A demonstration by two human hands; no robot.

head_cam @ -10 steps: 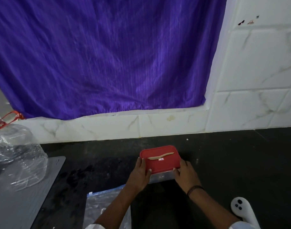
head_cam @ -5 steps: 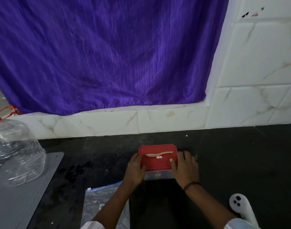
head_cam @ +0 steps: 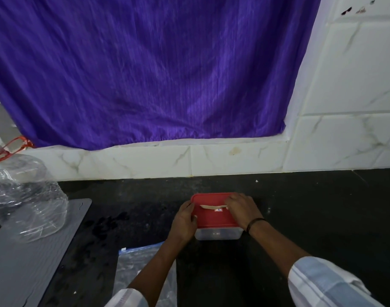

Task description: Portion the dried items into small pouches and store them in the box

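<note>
Steadying the box (head_cam: 218, 233) on the dark bench (head_cam: 322, 207) with left hand (head_cam: 185, 220) gripping the red lid's (head_cam: 214, 218) left edge; right hand (head_cam: 240, 207) laid over the far right corner, fingers curled, probably pressing it sealed.

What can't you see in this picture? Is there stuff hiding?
Head view:
- Inside the box: its red lid covers it.
- The small labels on lid and box: too tiny to read.
- The plastic bag: the left arm and the bottom edge hide part.
- The big bottle: cut off at the left edge.
- The right hand: its fingertips are hidden.
</note>
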